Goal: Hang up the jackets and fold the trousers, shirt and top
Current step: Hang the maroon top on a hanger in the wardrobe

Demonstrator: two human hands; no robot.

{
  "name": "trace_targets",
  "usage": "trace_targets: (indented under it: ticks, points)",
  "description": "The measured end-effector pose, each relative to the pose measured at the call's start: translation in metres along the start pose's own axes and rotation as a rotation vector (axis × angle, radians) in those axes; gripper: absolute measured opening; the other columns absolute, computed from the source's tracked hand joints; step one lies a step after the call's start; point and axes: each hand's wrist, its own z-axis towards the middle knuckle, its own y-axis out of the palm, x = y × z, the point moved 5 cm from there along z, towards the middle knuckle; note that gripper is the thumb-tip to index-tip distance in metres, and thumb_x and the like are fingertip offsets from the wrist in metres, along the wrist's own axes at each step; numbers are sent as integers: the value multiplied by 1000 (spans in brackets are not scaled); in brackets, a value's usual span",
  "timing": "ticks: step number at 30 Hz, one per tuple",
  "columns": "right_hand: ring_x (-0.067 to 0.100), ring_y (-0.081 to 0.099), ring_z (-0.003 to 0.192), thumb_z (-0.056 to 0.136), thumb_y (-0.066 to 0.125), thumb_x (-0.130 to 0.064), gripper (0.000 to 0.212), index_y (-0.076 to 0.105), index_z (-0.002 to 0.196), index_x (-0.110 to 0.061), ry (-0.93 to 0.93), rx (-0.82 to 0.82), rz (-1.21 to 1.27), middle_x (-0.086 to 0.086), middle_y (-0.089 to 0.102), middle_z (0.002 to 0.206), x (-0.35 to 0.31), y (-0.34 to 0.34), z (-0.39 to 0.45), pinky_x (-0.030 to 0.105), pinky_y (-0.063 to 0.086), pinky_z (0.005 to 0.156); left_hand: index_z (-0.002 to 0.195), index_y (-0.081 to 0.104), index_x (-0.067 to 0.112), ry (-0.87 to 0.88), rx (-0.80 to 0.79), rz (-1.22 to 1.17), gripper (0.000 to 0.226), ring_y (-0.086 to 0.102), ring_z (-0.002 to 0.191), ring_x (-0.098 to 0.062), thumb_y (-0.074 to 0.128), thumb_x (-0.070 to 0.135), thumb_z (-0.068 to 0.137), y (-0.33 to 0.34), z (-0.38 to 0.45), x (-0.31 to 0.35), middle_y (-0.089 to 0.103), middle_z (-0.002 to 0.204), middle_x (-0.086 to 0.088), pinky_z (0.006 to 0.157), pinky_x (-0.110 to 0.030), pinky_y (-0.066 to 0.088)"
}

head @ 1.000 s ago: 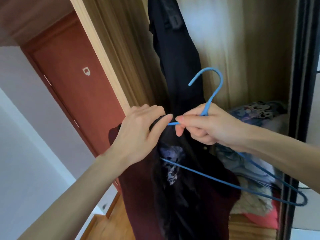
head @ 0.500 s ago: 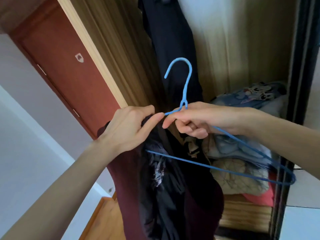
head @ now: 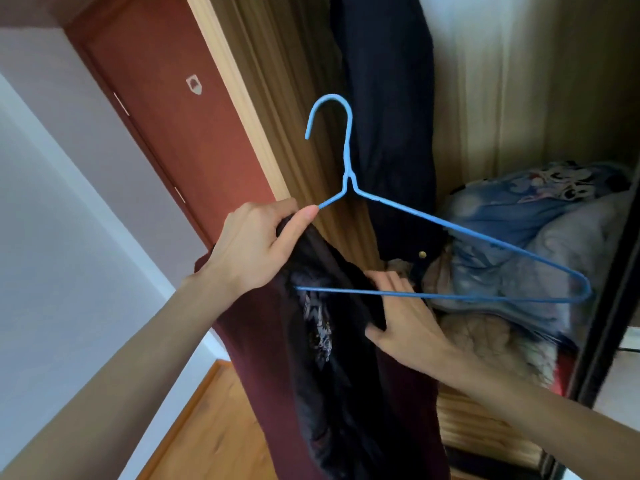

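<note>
Left hand (head: 256, 247) pinches the dark maroon jacket (head: 277, 348) at its shoulder against one arm of the blue hanger (head: 450, 223), fingers curled tight, probably to keep that side threaded. Right hand (head: 405, 320) reaches under the hanger's bottom bar, fingers gripping the jacket's dark lining, likely to pull the other shoulder across. Jacket hangs before the open wardrobe (head: 519, 98); the hanger's far arm is bare.

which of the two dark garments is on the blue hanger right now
The maroon jacket with the dark lining, gripped by the left hand on one arm of the blue hanger. The black garment hangs on its own inside the wardrobe behind it.
</note>
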Motion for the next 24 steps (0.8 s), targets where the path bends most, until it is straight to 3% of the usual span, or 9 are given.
trace_targets:
  ticks: [3, 7, 10, 13, 17, 20, 22, 24]
  points:
    - [25, 48, 119, 72, 75, -13, 81, 40, 143, -29, 78, 128, -44, -4, 44, 135, 24, -3, 7, 43, 45, 99, 65, 31, 32, -12, -10, -1, 53, 31, 51, -23, 34, 63, 108, 1, -18, -9, 30, 50, 1, 51, -33, 28]
    - [31, 48, 125, 79, 74, -17, 80, 32, 144, -38, 243, -53, -261, -3, 39, 139, 69, -8, 20, 51, 50, 98, 64, 34, 32, -97, -45, -22, 50, 40, 53, -30, 36, 59, 107, 6, -52, -28, 33, 50, 0, 52, -42, 41]
    - [35, 61, 119, 91, 67, -21, 52, 42, 137, -29, 303, -200, -226, 6, 57, 130, 100, -22, 23, 47, 52, 96, 66, 38, 21, -186, -96, -10, 57, 42, 55, -26, 32, 63, 105, 10, -79, -48, 38, 51, -3, 55, -43, 44]
    - [38, 66, 110, 97, 62, -21, 26, 56, 122, -25, 268, -198, -253, 11, 70, 113, 103, -54, 32, 48, 52, 88, 71, 47, 21, -286, -153, -43, 62, 46, 57, -19, 24, 71, 101, 14, -113, -72, 47, 55, -1, 58, -37, 44]
    - [36, 69, 101, 95, 58, -17, 31, 56, 123, -31, 156, -90, -256, 8, 73, 110, 66, -84, 49, 47, 54, 81, 67, 42, 17, -336, -192, -31, 72, 47, 58, -19, 15, 75, 99, 24, -150, -88, 50, 57, 5, 55, -33, 39]
    - [32, 67, 85, 94, 55, -16, 46, 47, 135, -37, 69, -37, -241, 3, 72, 99, 36, -100, 56, 40, 49, 70, 66, 39, 24, -337, -164, 95, 66, 47, 51, -20, 13, 73, 101, 30, -164, -85, 44, 49, 1, 52, -35, 39]
    - [31, 65, 80, 93, 55, -17, 54, 46, 143, -37, 44, -16, -269, 5, 72, 95, 20, -110, 60, 36, 45, 67, 67, 39, 24, -331, -120, 258, 57, 54, 53, -35, 19, 64, 104, 34, -166, -77, 49, 50, 2, 49, -38, 44]
    - [37, 67, 84, 93, 56, -19, 56, 51, 146, -34, 11, 4, -353, 12, 73, 95, 3, -119, 61, 37, 45, 69, 67, 44, 21, -326, -106, 406, 51, 56, 48, -43, 30, 52, 104, 37, -161, -66, 52, 52, -3, 45, -35, 39]
